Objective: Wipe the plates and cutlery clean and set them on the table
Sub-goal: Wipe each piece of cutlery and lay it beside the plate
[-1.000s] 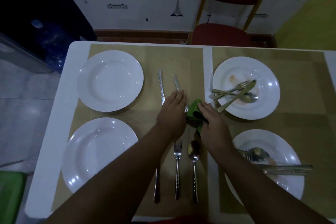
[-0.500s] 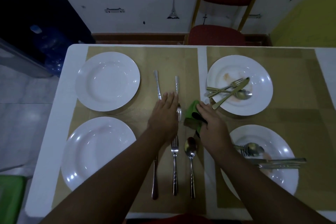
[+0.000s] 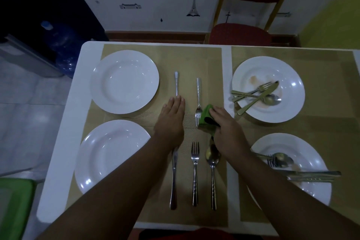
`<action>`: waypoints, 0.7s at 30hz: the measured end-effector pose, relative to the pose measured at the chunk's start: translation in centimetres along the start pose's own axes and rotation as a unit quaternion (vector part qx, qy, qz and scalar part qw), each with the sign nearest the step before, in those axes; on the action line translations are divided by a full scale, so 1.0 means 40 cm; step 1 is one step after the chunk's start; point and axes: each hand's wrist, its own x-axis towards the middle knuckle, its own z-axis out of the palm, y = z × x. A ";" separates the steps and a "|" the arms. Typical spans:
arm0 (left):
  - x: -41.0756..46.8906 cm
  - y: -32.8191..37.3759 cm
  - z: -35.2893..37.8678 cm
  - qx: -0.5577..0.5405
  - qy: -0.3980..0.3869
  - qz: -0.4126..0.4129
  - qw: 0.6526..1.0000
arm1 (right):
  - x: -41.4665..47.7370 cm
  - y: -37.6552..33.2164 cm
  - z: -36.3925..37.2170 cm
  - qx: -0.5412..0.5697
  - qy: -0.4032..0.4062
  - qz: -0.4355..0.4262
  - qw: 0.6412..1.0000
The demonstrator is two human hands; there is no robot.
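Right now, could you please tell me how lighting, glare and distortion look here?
Head view: dim, bluish light; small glints on the round white far-left plate; the wide-angle lens bows the white table along its left edge and stretches the near-right white plate into an oval; the green cloth held by the right hand reads clearly.

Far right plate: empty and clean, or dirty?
Dirty, not empty: the far right plate shows reddish smears, and a fork, knife and spoon lie crossed on it.
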 end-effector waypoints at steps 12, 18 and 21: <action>-0.006 0.101 0.024 0.050 -0.013 0.081 0.995 | -0.076 0.011 -0.059 -0.009 0.034 -0.006 0.999; 0.024 0.133 0.037 0.052 -0.032 0.045 0.997 | -0.109 0.044 -0.084 0.002 0.022 -0.006 1.000; 0.012 0.134 0.026 0.045 -0.030 0.047 0.997 | -0.105 0.047 -0.081 -0.003 0.021 -0.011 1.000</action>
